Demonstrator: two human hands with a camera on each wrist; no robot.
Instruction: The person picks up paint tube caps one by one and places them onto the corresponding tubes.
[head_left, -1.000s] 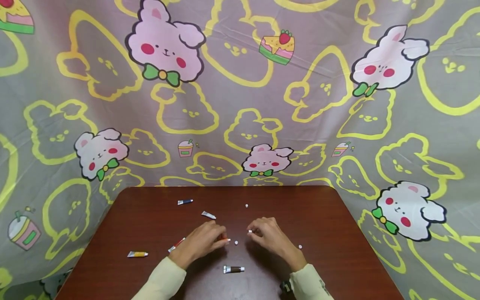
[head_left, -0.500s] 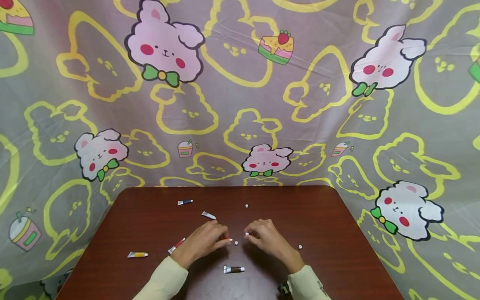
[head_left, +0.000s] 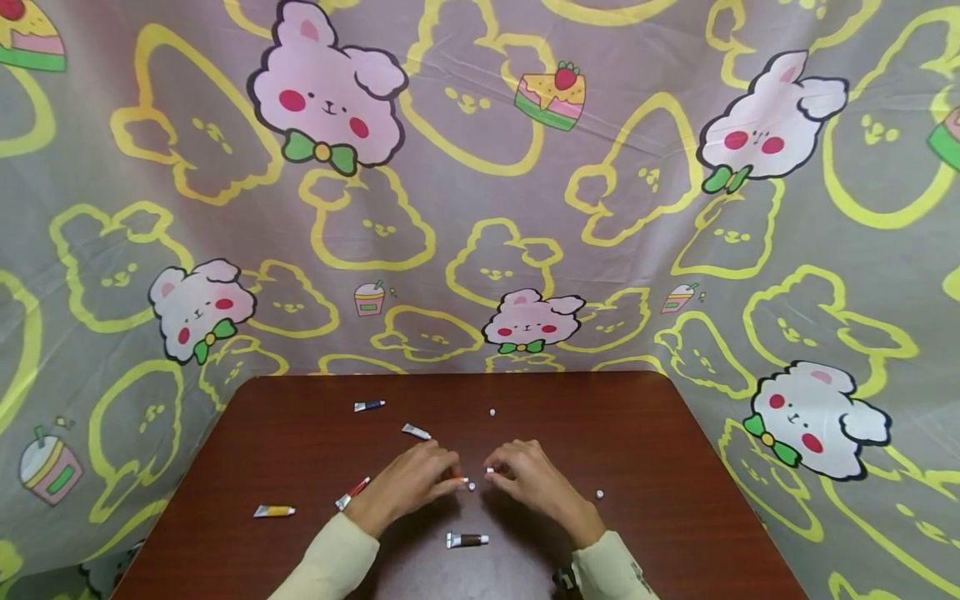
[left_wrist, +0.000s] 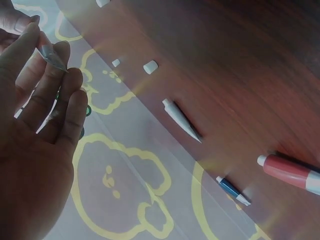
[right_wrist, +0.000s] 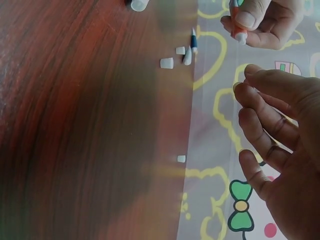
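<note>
Between the thumb and fingers of my left hand (head_left: 420,479) is a small orange paint tube (right_wrist: 236,28); its white nozzle points toward the other hand. The silver crimped tail shows in the left wrist view. My right hand (head_left: 536,479) pinches a small white cap (head_left: 490,471) a short gap from the nozzle; in the right wrist view the fingertips hide it. Below the gap, beside the left fingertips, another white cap (head_left: 472,487) lies on the table. A brown paint tube (head_left: 467,540) lies nearer the table's front, and a red tube (head_left: 354,492) sits by the left wrist.
On the brown table (head_left: 637,433) lie a yellow tube (head_left: 274,511) at left, a white tube (head_left: 416,431) and a dark blue tube (head_left: 369,406) farther back. Loose caps sit at the back (head_left: 492,412) and right (head_left: 599,494). A patterned cloth (head_left: 465,192) surrounds the table.
My right hand has moved left, bringing the white cap closer to the tube's nozzle. The left hand, still holding the orange tube, has shifted slightly right.
</note>
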